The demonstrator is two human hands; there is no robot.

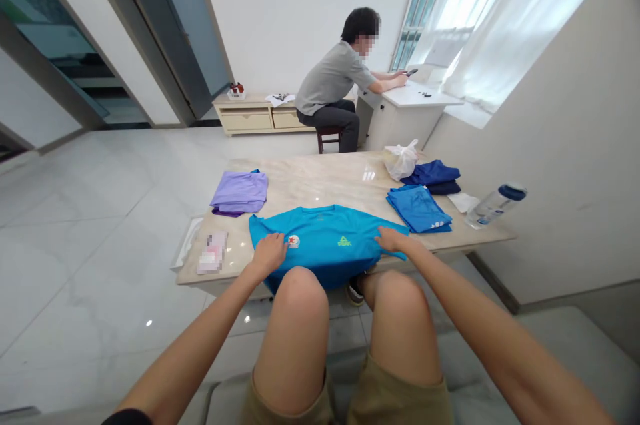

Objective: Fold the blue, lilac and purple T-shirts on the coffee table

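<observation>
A bright blue T-shirt (320,238) lies front up across the near edge of the table, collar toward the far side. It bears a round red-and-white badge and a green chest logo, and its lower part hangs over the edge by my knees. My left hand (271,253) is closed on the shirt's left side, just below the sleeve. At the other side, my right hand (393,240) grips the cloth near the right sleeve. The fingertips of both hands are partly hidden, and the hanging hem is partly behind my knees.
Folded purple clothes (241,192) lie on the table (310,177) at left, near a pink packet (213,253). At right are folded blue clothes (419,208), dark blue clothes (433,175), a white plastic bag (401,160) and a clear bottle (493,206). Another person (335,78) sits beyond.
</observation>
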